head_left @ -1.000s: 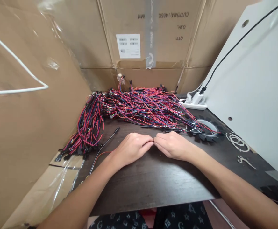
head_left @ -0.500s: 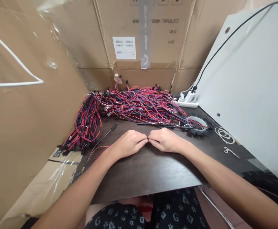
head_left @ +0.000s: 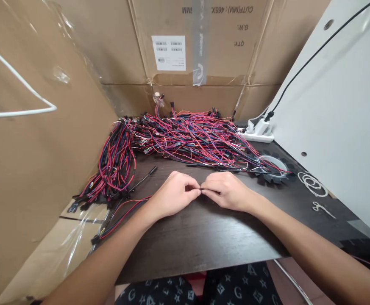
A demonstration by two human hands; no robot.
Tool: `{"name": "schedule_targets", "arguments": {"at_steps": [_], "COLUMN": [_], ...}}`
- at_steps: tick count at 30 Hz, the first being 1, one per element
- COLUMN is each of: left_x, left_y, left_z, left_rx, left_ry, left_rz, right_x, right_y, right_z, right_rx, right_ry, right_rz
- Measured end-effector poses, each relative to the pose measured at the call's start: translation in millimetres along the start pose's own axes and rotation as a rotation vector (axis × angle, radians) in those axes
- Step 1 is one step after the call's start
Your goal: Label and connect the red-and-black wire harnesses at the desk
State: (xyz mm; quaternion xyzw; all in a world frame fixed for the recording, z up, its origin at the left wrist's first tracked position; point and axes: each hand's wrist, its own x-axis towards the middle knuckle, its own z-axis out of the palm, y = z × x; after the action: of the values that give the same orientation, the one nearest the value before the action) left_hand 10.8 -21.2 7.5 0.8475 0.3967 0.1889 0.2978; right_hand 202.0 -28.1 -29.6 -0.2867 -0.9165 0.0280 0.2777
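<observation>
Over the middle of the dark table, my left hand point(head_left: 179, 192) and my right hand point(head_left: 227, 190) meet at the fingertips. Both are closed in a pinch on a thin dark wire-like piece point(head_left: 201, 189), most of it covered by the fingers. A few red, blue and orange wires point(head_left: 124, 218) run out from beneath my left forearm to a dark connector at the left. Beside that forearm lies a black cable point(head_left: 143, 178) with a thicker black tip. Behind the hands spreads a large pile of red, blue and black wire harnesses point(head_left: 191, 137).
A looped wire bundle point(head_left: 116, 156) lies at the left on the table point(head_left: 200, 245). To the right are a grey ring with black fins point(head_left: 272, 177), coiled pale cord point(head_left: 312, 184), a short knotted cord point(head_left: 324, 208) and a white power strip point(head_left: 257, 136). Cardboard point(head_left: 118, 59) and a white panel point(head_left: 340, 106) enclose the table.
My fingertips have shifted slightly and a gap now shows between my left thumb and forefinger. The dark piece shows more clearly. The wires by my left forearm have moved, and the view has tilted down a little.
</observation>
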Motion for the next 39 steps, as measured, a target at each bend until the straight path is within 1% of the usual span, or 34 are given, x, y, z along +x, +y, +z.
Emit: {"name": "schedule_targets", "arguments": {"at_steps": [3, 6, 10, 13, 17, 20, 23, 26, 29, 31, 33, 35, 39], "left_x": [0.2, 0.0, 0.1, 0.3, 0.5, 0.7, 0.3, -1.4, -3.4, -3.6, -2.2, 0.5, 6.1], "left_y": [-0.9, -0.8, -0.7, -1.1, -1.9, -2.8, -5.0, -8.8, -12.8, -15.2, -17.4, -19.8, -23.6], "left_z": [2.2, 4.8, 7.5, 8.0, 7.1, 5.6, 3.7, 2.3, 3.3, 6.0, 9.9, 13.5, 14.9], "left_rx": [0.017, 0.039, -0.055, -0.159, -0.194, -0.156, -0.031, 0.081, 0.156, 0.192, 0.187, 0.162, 0.169], "left_ry": [0.026, 0.046, 0.056, 0.051, 0.072, 0.065, 0.052, 0.037, 0.023, 0.019, 0.044, 0.082, 0.096], "left_rz": [0.032, 0.057, -0.036, -0.106, -0.121, -0.067, 0.096, 0.243, 0.323, 0.366, 0.381, 0.369, 0.267], "right_x": [0.0, 0.1, 0.4, 0.6, -0.5, -2.1, -2.1, -0.7, 0.1, -0.1, -0.6, -1.1, -0.7], "right_y": [-1.0, -2.8, -5.5, -6.9, -6.8, -5.8, -5.4, -5.9, -6.0, -5.1, -3.1, -0.2, 5.8], "right_z": [0.7, -0.4, -2.8, -4.3, -5.4, -5.2, -5.8, -8.0, -10.7, -11.3, -9.8, -5.9, 3.2], "right_rx": [0.041, 0.004, -0.074, -0.080, -0.033, 0.011, 0.063, 0.085, 0.057, 0.065, 0.097, 0.105, 0.066], "right_ry": [0.024, 0.022, -0.006, -0.012, -0.029, -0.044, -0.072, -0.141, -0.174, -0.161, -0.135, -0.116, -0.081], "right_rz": [0.032, 0.067, 0.111, 0.133, 0.128, 0.121, 0.122, 0.143, 0.120, 0.081, 0.058, 0.065, 0.149]}}
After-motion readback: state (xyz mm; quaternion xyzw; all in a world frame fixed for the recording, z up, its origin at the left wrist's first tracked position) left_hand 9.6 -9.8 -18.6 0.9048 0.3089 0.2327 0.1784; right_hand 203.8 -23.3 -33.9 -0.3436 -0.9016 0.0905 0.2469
